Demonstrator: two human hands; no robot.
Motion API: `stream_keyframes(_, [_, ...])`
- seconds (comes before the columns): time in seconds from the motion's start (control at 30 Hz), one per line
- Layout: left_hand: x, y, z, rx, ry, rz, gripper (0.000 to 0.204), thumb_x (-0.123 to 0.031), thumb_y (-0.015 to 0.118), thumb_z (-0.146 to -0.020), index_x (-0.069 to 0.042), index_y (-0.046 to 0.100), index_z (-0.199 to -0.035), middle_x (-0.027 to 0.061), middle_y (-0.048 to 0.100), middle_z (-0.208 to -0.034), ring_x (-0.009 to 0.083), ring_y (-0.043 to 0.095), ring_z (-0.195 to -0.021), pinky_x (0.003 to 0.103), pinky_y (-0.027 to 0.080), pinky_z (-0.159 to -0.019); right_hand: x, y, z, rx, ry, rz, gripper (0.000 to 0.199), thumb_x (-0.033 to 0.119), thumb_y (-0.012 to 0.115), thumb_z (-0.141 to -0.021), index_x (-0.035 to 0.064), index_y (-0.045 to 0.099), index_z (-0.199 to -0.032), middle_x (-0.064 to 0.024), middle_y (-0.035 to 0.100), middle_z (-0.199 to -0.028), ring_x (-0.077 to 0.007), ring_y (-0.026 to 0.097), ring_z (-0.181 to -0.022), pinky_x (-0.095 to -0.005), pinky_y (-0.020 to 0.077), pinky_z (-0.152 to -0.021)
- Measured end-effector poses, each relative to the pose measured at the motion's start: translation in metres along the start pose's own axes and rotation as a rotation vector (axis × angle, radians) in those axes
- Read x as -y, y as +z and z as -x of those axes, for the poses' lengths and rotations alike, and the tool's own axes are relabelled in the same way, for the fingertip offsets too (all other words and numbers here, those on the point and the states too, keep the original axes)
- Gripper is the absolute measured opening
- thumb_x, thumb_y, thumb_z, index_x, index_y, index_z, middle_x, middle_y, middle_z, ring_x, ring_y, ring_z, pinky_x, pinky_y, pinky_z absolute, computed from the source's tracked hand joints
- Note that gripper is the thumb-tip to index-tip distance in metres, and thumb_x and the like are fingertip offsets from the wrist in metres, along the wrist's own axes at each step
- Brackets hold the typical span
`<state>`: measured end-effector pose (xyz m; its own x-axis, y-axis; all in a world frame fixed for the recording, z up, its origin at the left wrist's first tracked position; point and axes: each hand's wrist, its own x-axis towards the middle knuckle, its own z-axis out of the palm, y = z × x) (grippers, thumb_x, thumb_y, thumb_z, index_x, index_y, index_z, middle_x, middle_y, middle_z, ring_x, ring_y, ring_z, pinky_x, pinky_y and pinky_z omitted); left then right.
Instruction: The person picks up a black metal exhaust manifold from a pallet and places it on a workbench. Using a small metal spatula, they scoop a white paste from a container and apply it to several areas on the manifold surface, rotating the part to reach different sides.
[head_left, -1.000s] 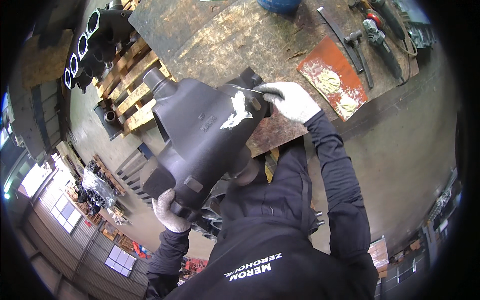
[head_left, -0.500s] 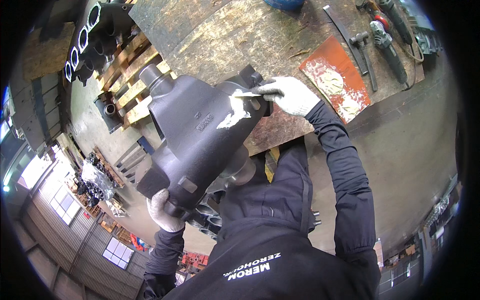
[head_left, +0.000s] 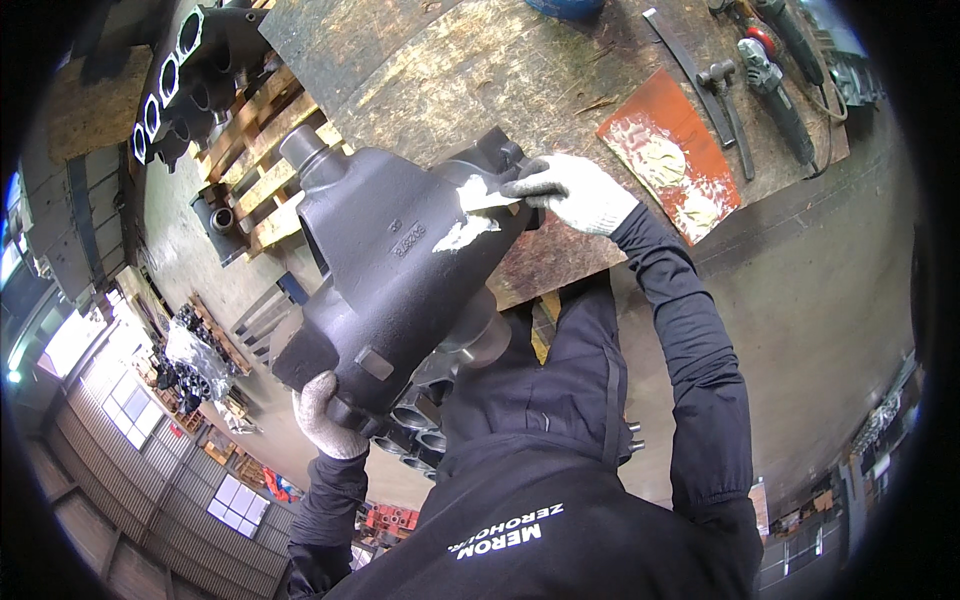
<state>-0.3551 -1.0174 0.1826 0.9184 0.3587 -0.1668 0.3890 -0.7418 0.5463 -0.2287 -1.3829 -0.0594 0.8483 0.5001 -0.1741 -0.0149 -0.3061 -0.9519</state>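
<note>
A large dark-grey metal casting [head_left: 375, 260] with a round stub at its upper end lies tilted before me, partly over the workbench edge. At the casting's lower left end, my left hand [head_left: 328, 420], in a whitish knit glove, is closed around a corner. My right hand [head_left: 575, 195], gloved alike, pinches a thin pale putty spreader [head_left: 490, 202] against the upper right face. Around that blade the surface carries smeared cream-white putty [head_left: 468, 233]. The fingertips partly hide the spreader's held end.
On the worn wooden workbench [head_left: 430, 80] lies an orange board [head_left: 655, 98] with putty on it. Beside it are a flat metal bar [head_left: 685, 70], a hammer [head_left: 718, 76] and an angle grinder [head_left: 778, 100]. A wooden pallet [head_left: 265, 195] and more castings [head_left: 215, 75] stand at the left.
The spreader has moved slightly down the casting's face, and its blade now lies across the putty. My left hand keeps its grip on the casting's corner.
</note>
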Motion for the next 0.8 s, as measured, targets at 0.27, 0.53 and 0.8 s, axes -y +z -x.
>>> stream_keyframes(0.27, [0.005, -0.004, -0.001, 0.061, 0.123, -0.118, 0.025, 0.006, 0.063, -0.076, -0.001, 0.068, -0.099, 0.013, 0.065, -0.103, 0.0274, 0.065, -0.1, 0.037, 0.052, -0.089, 0.045, 0.016, 0.023, -0.258, 0.201, 0.058, 0.025, 0.017, 0.067, -0.093, 0.0136, 0.075, -0.116, -0.0147, 0.071, -0.1, -0.0335, 0.069, -0.093, -0.0398, 0.0545, -0.081])
stream_keyframes(0.53, [0.003, 0.001, 0.0, 0.042, -0.049, 0.077, 0.014, 0.0, 0.063, -0.081, -0.001, 0.067, -0.095, 0.0093, 0.066, -0.102, 0.0221, 0.064, -0.099, 0.036, 0.05, -0.092, 0.081, 0.064, 0.038, -0.516, 0.393, -0.099, 0.025, 0.021, 0.069, -0.092, 0.005, 0.074, -0.11, -0.0174, 0.068, -0.085, -0.0368, 0.069, -0.08, -0.0416, 0.0544, -0.071])
stream_keyframes(0.8, [-0.006, 0.002, -0.002, 0.053, 0.162, -0.109, 0.013, 0.0, 0.062, -0.083, -0.001, 0.066, -0.095, 0.01, 0.068, -0.101, 0.0226, 0.065, -0.099, 0.036, 0.05, -0.093, 0.079, 0.062, 0.029, -0.464, 0.403, 0.097, 0.026, 0.024, 0.069, -0.091, 0.0099, 0.074, -0.112, -0.0156, 0.066, -0.088, -0.036, 0.068, -0.082, -0.0431, 0.0545, -0.071])
